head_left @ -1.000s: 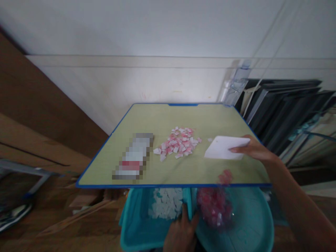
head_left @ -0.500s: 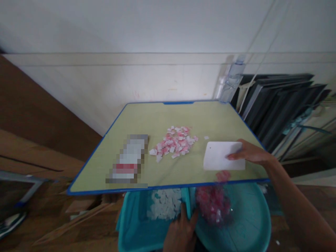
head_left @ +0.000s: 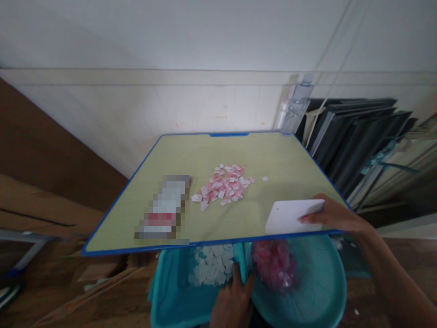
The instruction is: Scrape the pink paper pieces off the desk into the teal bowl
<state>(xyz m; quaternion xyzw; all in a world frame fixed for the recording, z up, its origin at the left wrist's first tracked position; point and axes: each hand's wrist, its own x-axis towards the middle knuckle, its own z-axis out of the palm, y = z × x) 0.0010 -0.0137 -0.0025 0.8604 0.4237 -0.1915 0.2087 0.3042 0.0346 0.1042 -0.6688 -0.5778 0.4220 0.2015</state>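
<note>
To the near right of the pile (head_left: 223, 184), the card (head_left: 285, 217) is pinched by the right hand (head_left: 341, 215); whether the left hand (head_left: 232, 303) grips cannot be told.

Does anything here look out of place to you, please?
A lone white piece lies on the tabletop apart from the pink-and-white pile; a white scrap on the floor at right also looks stray.

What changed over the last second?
The right hand moved the flat white rectangular card toward the person, down to the near edge of the pale-green, blue-rimmed tabletop. The pink patch seen there earlier no longer shows. Nothing newly grasped or released. Unchanged: left hand at the teal rectangular bin; heap of small pink-and-white flat pieces.
</note>
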